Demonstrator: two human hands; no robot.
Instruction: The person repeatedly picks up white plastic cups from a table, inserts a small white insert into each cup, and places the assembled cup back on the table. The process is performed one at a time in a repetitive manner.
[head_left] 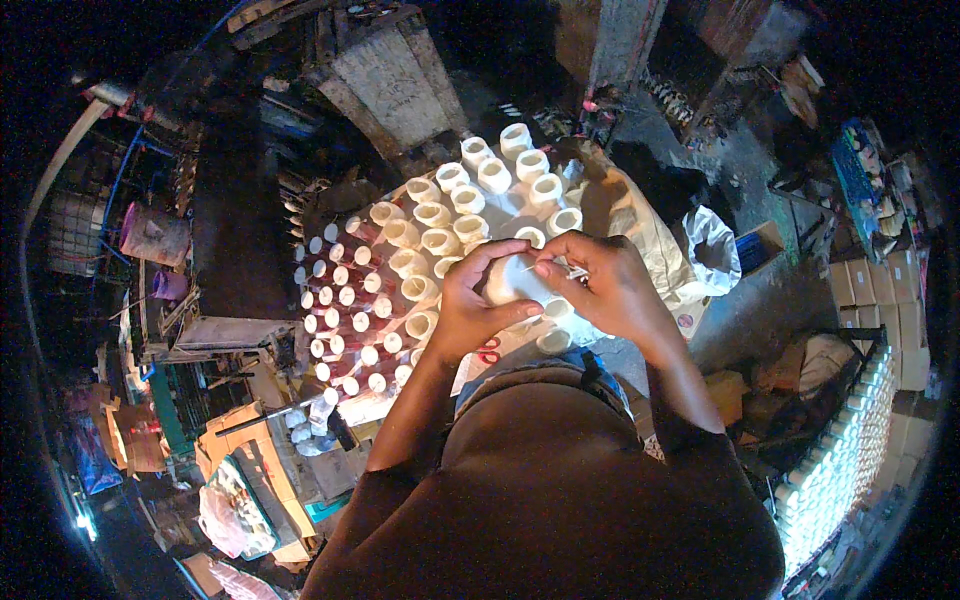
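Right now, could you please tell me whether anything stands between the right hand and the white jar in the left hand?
Nothing visible does. The left hand cups the white jar from its left, and the right hand, holding thin white pieces, is close at the jar's right side.

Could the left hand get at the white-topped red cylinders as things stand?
Probably not: the left hand is holding a white cup and would likely need freeing first, though the cylinders stand uncovered nearby.
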